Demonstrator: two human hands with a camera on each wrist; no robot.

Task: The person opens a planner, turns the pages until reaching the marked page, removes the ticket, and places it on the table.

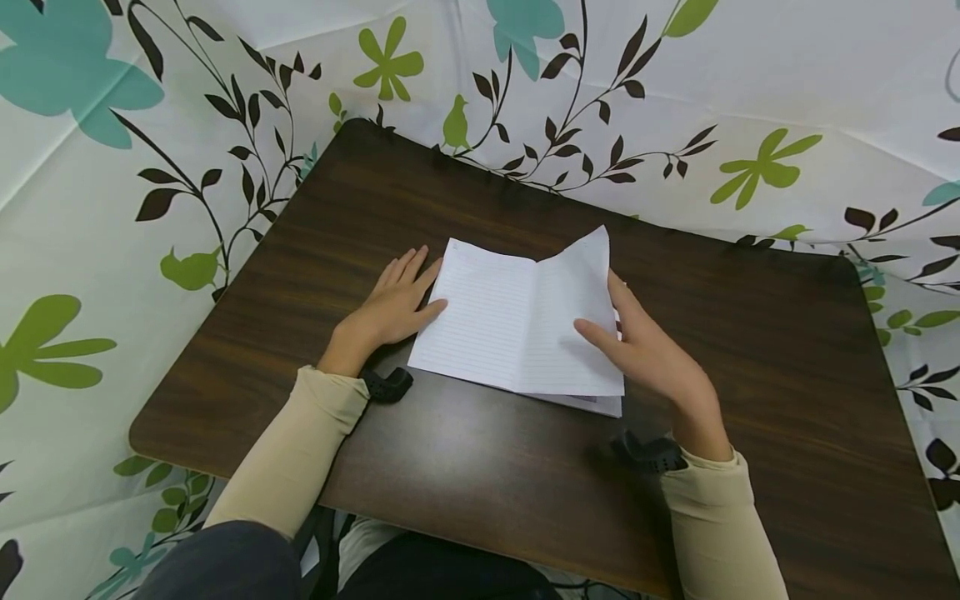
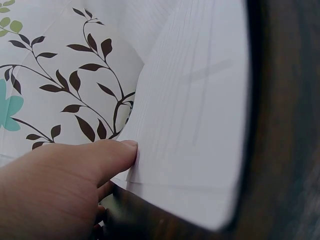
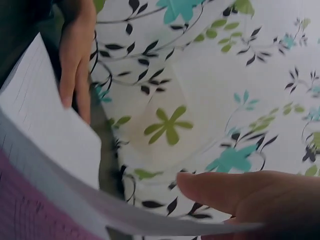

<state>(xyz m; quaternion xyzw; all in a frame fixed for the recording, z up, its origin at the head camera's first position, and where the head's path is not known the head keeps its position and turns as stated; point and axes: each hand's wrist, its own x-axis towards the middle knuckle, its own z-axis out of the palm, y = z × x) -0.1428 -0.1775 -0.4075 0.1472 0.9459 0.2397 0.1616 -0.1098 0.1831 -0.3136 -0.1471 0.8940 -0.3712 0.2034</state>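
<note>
A lined notebook (image 1: 480, 317) lies spread on the brown table, both facing pages showing ruled lines without visible writing. My left hand (image 1: 393, 304) rests flat at its left edge, fingers spread on the wood and thumb (image 2: 117, 152) on the page margin. On the opposite side, the right page (image 1: 573, 325) is raised and bends, its top corner standing up. My right hand (image 1: 648, 342) is at that page's outer edge, thumb extended over it and the other fingers partly hidden behind. In the right wrist view, a gap shows between the thumb (image 3: 215, 192) and the lifted sheet.
A dark wood-grain table (image 1: 772, 400) carries the notebook. Behind and beside it hangs a white cloth (image 1: 645, 108) printed with leaves, flowers and birds. Black wrist straps (image 1: 388, 385) sit at both sleeves. Under the raised page, a pinkish printed sheet (image 3: 30, 200) shows.
</note>
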